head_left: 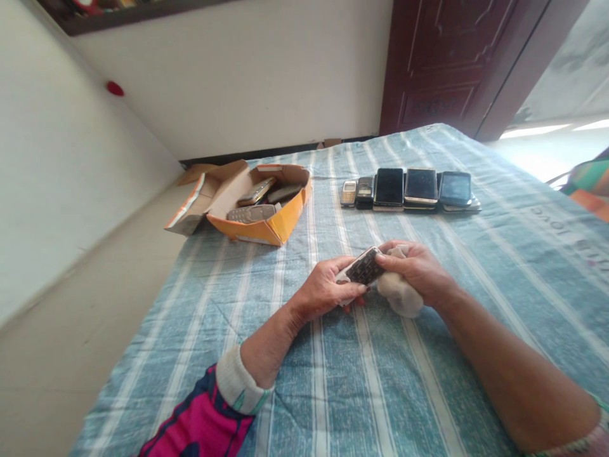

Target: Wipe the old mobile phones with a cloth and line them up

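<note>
My left hand (pixel 328 289) grips the near end of a small keypad mobile phone (pixel 365 268), its dark keys facing up and a pale edge showing around them. Bunched in my right hand (pixel 419 270) is a whitish cloth (pixel 400 295). The right thumb and fingers meet the far end of the phone, with part of the cloth between hand and phone. Both hands are closed, held low over the striped cover near the middle of the view. The undersides of the phone and most fingertips are hidden.
An open orange cardboard box (pixel 285 222) holding several old phones stands at the back left, flaps spread. Phones sit in a row at the back right, among them a black-screened phone (pixel 389 187), some stacked. Beneath everything lies a blue striped cloth (pixel 295 381); beyond are a wall and a dark red door (pixel 442 63).
</note>
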`<state>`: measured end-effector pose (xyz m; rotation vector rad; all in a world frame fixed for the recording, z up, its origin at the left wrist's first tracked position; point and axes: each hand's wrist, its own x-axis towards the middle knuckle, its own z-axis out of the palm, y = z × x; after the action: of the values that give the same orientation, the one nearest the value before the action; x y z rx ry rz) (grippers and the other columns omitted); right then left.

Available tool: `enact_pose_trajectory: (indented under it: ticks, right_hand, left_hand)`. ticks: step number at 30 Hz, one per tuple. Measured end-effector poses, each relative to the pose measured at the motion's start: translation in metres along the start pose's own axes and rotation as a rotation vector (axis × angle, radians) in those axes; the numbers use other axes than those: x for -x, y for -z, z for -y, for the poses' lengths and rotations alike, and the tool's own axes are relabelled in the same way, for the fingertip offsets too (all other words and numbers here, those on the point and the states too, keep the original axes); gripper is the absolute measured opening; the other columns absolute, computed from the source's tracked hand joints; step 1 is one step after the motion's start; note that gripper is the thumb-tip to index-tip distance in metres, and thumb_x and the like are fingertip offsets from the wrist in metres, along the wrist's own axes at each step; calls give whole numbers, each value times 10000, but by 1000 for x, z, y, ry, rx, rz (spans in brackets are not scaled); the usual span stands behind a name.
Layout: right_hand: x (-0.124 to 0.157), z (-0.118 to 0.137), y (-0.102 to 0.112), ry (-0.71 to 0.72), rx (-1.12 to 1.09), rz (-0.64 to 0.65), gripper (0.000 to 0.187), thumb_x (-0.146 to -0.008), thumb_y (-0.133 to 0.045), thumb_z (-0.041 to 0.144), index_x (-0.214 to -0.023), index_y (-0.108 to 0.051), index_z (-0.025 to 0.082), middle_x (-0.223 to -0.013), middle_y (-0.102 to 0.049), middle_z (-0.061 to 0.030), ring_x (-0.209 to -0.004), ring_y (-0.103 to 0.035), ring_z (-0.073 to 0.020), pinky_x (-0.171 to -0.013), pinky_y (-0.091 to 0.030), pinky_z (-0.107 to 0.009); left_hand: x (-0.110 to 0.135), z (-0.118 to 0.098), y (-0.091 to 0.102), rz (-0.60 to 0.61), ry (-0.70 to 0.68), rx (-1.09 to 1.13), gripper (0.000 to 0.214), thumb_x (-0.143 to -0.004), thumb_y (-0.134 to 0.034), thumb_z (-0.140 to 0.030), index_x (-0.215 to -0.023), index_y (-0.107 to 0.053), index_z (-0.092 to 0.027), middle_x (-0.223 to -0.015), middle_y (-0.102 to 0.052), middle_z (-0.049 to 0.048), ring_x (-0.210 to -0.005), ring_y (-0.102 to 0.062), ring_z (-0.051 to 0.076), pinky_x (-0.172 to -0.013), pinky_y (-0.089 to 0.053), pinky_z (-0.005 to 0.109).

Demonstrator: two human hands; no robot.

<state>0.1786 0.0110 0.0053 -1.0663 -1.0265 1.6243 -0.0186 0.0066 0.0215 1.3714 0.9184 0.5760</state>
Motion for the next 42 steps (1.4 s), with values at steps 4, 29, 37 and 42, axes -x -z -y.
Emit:
enact_pose_trajectory:
  ticks: [4, 29, 37, 42]
  right_hand:
    - [1, 1, -2, -10, -7, 3, 319, -639, -808, 377, -795, -653, 146, -629, -615, 4, -500, -514, -86, -448, -395, -208]
    - [3, 8, 14, -65, 188, 260, 293, -729, -744, 391, -930, -703, 182, -797, -689, -43, -634, -578, -129, -548, -443, -236]
    - [1, 2, 12, -47, 276, 292, 253, -742, -723, 373, -852, -675, 150, -695, -637, -16, -567, -526, -98, -507, -401, -221]
    - [1, -1, 6, -25, 288, 255, 242, -740, -716, 367, -818, -653, 147, -640, -598, 7, -520, -473, -81, -455, -344, -219]
  left_hand:
    - [1, -3, -3, -11, 14, 31, 442, -729, -708, -236, -1138, -590, -115, -646, -654, -6, -461, -557, 84, -416, -453, 184]
    - [0, -1, 7, 148, 155, 161, 472, -599, -776, -158, -1043, -624, -104, -782, -706, 66, -567, -650, 148, -417, -456, 185]
    - [1, -1, 8, 139, 184, 115, 424, -590, -769, -186, -980, -631, -92, -717, -693, 49, -475, -603, 117, -368, -411, 166]
    - [1, 2, 9, 117, 179, 115, 389, -595, -767, -185, -949, -627, -106, -659, -678, 24, -426, -575, 106, -343, -387, 163]
